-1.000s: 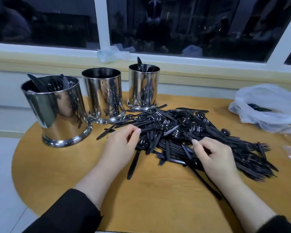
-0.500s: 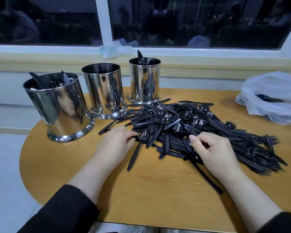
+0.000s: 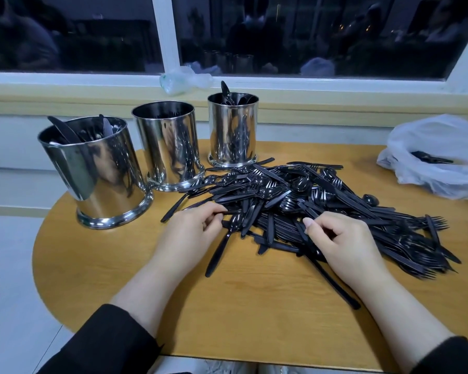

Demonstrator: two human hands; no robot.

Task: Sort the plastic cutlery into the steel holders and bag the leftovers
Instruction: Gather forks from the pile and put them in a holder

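The left hand [image 3: 192,230] rests at the near-left edge of the cutlery pile [image 3: 308,206], fingers curled onto a piece. The right hand [image 3: 341,241] pinches pieces at the pile's near side. Three steel holders [image 3: 168,147] stand beyond the left hand; the bag [image 3: 438,155] lies far right.

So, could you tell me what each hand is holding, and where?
Both the left hand and right hand curl into the cutlery pile; any held piece cannot be told.

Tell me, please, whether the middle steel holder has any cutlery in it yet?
Cannot tell: the middle holder shows only a dark interior, with nothing rising above its rim.
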